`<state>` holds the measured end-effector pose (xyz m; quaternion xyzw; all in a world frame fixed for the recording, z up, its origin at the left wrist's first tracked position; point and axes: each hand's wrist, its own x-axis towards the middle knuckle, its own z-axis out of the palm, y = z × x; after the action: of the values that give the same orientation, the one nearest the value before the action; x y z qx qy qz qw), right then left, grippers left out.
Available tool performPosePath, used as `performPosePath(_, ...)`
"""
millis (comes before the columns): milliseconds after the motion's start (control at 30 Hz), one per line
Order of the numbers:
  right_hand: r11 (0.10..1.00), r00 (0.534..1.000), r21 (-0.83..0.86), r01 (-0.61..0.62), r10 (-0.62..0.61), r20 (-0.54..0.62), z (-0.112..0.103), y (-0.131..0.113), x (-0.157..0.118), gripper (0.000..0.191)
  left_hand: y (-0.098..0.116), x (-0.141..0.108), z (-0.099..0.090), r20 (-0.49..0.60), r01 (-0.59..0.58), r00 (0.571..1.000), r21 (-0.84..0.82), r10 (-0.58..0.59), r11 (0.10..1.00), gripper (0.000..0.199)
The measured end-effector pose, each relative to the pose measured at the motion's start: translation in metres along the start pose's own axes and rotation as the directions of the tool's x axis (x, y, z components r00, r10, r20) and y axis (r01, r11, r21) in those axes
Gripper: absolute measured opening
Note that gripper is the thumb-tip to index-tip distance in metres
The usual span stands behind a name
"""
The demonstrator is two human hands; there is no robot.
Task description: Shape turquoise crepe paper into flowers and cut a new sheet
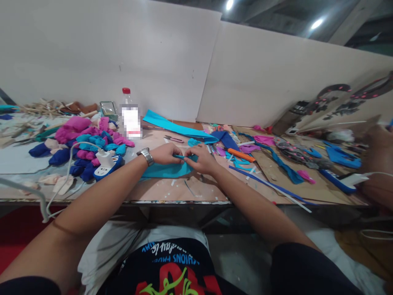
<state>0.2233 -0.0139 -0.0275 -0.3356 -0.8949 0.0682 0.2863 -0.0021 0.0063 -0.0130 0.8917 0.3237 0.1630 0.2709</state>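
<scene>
Cloth (162,172), flat turquoise, narrows to a fold where I have left hand (167,155) and right hand (203,160) pinching it.

Red-capped bottle (131,116) upright in front of white wall panels (101,49), small snips (174,139) lying to its right, orange tool (241,155) farther right, blue-edged power strip (100,172) bearing white plug (105,158) on tabletop (158,189) at left, lit ceiling lamps (229,4) above.
</scene>
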Motion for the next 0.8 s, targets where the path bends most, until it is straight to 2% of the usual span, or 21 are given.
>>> performPosePath(433,1.000,1.000,0.004,0.027,-0.027,-0.003,0.000,0.002,0.000,0.010,-0.006,0.001,-0.002,0.067,0.017,0.998,-0.133,-0.009,0.991,0.037)
performPosePath(667,0.997,0.999,-0.067,0.034,-0.034,-0.006,-0.003,-0.004,0.000,0.011,-0.010,0.002,-0.001,0.042,0.038,0.999,-0.196,-0.030,0.980,0.036)
performPosePath(800,0.997,0.999,-0.068,0.035,-0.034,0.005,-0.005,-0.006,0.000,0.014,-0.012,0.002,-0.001,0.071,0.036,0.997,-0.242,-0.019,0.970,0.034)
